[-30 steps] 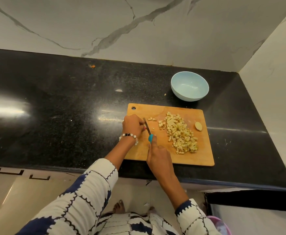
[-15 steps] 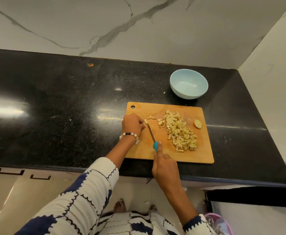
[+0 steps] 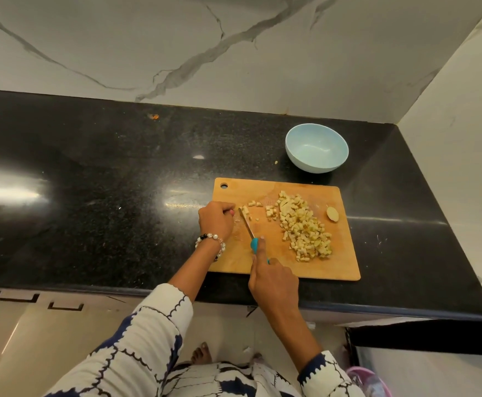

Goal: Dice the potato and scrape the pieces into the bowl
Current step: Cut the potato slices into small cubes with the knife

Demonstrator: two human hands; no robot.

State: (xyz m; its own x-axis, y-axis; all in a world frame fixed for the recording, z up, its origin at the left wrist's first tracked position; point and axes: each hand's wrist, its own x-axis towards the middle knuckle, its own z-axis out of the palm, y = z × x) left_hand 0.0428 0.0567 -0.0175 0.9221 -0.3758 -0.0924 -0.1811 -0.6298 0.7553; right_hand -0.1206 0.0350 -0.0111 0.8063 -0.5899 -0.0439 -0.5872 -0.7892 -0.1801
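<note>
Wooden cutting board [image 3: 285,265]: right hand [image 3: 272,282] clamps the knife [image 3: 247,224]; left hand [image 3: 217,220], fingers curled (contents hidden), steadies the last potato strip [image 3: 245,210]—keep fingertips tucked, cuts even.

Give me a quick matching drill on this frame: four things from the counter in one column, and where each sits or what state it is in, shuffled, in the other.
Things
1. bowl
2. knife
3. diced pile
4. potato end piece

Places or states
A. heaped on the right half of the cutting board
B. empty, on the black counter behind the board
C. lying alone near the board's right edge
D. gripped in the right hand, blade beside the left hand

Pairs: 1-B, 2-D, 3-A, 4-C
</note>
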